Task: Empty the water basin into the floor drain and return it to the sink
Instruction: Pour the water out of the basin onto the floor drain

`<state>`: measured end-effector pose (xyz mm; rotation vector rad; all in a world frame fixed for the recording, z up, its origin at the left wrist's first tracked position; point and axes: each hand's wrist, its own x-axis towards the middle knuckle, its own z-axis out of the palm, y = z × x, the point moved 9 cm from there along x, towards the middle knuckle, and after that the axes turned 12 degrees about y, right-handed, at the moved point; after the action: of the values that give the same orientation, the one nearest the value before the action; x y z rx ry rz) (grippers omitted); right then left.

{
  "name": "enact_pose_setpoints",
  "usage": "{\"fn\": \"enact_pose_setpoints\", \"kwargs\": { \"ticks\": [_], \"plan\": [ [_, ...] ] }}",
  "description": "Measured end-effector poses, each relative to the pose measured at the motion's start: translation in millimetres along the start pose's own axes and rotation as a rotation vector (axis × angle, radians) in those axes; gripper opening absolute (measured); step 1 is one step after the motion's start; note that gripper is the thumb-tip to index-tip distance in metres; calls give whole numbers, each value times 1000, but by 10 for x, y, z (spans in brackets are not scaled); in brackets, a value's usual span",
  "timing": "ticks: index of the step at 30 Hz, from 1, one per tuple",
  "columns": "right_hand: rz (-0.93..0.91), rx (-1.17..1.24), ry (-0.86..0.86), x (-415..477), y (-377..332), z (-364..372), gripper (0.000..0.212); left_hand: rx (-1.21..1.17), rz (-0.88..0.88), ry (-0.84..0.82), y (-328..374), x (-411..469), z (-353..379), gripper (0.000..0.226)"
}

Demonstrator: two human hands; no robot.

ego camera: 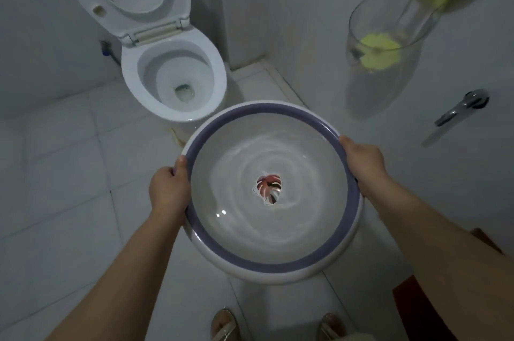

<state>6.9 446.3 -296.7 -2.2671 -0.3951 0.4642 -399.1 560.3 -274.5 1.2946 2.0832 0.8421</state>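
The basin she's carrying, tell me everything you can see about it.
The basin is round and shallow, white outside with a purple-grey band around the rim, apparently plastic. A leaf picture marks the centre of its pale inside. It holds rippling water and sits nearly level in the air above the tiled floor, just in front of the open toilet. The left hand grips the left rim and the right hand grips the right rim; nothing else touches it.

Your single head-mounted wide-angle camera looks steeply down and forward from close above your hands, taking in the basin (274, 193), your feet on the floor (69, 174) and the toilet (173, 74) ahead.
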Motion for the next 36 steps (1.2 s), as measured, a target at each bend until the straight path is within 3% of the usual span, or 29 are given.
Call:
{"fn": "enact_pose_setpoints", "kwargs": {
  "ticks": [16, 23, 36],
  "plan": [
    [14, -6, 4, 998, 2079, 1536, 62, 76, 6, -58, -1621, 268, 2206, 55],
    [23, -31, 35, 1358, 2899, 1928, 56, 123, 42, -121, -2149, 307, 3116, 57],
    [9, -43, 95, 1613, 3552, 2091, 55, 166, 95, -198, -2539, 253, 3842, 57]
  ]
}}
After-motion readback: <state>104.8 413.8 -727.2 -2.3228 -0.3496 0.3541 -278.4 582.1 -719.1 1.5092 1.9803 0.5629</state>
